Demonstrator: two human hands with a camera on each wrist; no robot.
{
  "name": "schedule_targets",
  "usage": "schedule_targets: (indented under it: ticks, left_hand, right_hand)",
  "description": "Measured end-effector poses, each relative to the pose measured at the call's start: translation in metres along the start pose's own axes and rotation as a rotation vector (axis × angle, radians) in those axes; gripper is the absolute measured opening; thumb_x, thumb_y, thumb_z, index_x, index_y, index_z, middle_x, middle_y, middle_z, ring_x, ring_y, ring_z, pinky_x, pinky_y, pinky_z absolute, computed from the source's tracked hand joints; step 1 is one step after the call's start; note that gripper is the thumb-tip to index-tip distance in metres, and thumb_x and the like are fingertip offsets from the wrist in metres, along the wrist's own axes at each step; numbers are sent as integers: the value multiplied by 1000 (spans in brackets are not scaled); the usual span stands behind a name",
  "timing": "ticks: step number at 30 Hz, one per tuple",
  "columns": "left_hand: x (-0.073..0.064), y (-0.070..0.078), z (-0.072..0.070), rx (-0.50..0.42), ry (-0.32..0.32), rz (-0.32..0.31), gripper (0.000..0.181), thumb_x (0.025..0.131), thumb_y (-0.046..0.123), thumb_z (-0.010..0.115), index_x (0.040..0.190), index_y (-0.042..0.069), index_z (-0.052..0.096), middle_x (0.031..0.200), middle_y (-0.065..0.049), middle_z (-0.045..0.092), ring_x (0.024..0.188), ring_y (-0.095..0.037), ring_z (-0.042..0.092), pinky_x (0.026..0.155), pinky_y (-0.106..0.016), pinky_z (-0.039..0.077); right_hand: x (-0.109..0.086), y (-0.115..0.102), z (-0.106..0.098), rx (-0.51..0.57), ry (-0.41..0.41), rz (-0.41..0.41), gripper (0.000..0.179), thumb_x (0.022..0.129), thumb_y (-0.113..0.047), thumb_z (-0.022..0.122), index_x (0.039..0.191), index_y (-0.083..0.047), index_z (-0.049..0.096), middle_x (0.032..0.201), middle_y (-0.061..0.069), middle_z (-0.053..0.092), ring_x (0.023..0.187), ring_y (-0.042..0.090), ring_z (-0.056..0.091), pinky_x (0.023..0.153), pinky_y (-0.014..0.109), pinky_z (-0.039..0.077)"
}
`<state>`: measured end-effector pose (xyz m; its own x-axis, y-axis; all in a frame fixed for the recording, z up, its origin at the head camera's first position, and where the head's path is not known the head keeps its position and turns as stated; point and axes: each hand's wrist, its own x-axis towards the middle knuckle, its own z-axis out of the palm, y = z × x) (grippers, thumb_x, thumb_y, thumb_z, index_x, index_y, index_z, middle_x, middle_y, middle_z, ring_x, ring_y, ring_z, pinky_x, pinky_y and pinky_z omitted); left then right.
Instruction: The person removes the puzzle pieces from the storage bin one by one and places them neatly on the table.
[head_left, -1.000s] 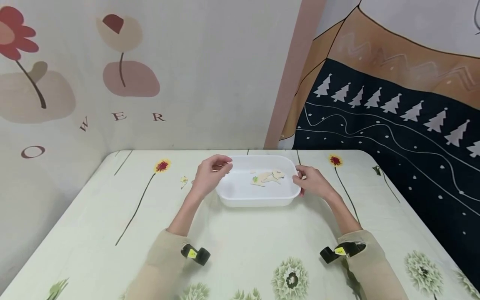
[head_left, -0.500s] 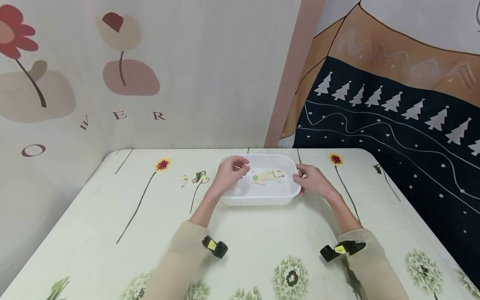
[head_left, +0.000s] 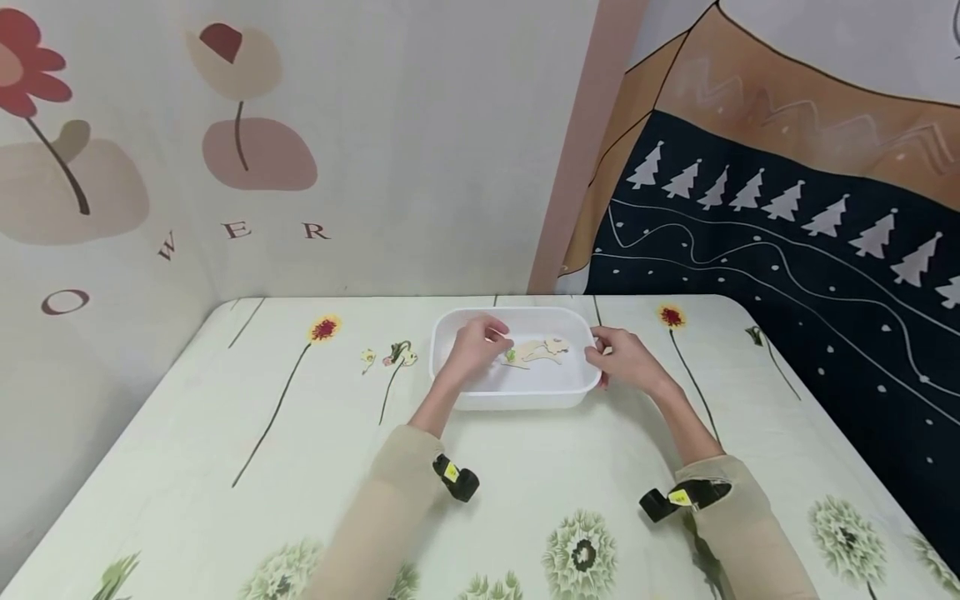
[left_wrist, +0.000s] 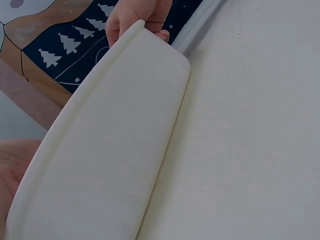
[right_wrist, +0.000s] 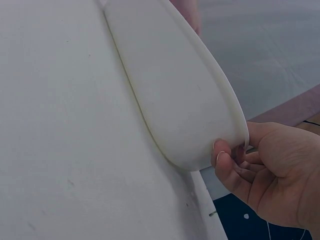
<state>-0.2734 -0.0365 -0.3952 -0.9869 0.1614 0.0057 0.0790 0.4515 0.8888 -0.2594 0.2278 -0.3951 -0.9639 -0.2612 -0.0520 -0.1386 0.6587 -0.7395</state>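
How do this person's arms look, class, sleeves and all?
The left sleeve and right sleeve are long and beige. At each wrist sits a black, blocky wrist camera with a yellow label, its marking too small to read. The left grip and right grip are ungloved.

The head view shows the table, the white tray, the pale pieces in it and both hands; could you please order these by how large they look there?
Largest to smallest:
1. Table
2. White tray
3. Left hand and right hand: too alike to rank
4. Pale pieces
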Motion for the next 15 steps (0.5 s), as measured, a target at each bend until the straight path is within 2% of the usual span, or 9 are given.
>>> schedule_targets:
  ticks: [6, 11, 15]
  left_hand:
    - [5, 0, 4, 76, -43, -66, 29, 93, 11, 72, 117, -3, 63, 104, -15, 67, 94, -25, 63, 80, -33, 50]
    - [7, -2, 6, 186, -73, -66, 30, 92, 12, 74, 114, -4, 63, 106, -14, 65, 97, -26, 60, 87, -37, 49]
    - [7, -2, 8, 243, -75, -59, 21, 91, 9, 74, 105, -3, 64, 99, -10, 64, 89, -22, 57, 83, -35, 49]
  right_hand:
    - [0, -1, 0, -11, -1, -8, 38, 99, -7, 53, 133, 9, 53, 85, 10, 58, 59, 18, 64, 56, 29, 53]
    - [1, 2, 0, -12, -3, -12, 39, 99, -8, 54, 134, 9, 53, 85, 11, 59, 59, 18, 64, 55, 28, 52]
    - [1, 2, 0, -9, -3, -15, 39, 99, -7, 54, 134, 9, 53, 85, 11, 59, 59, 18, 64, 55, 28, 52]
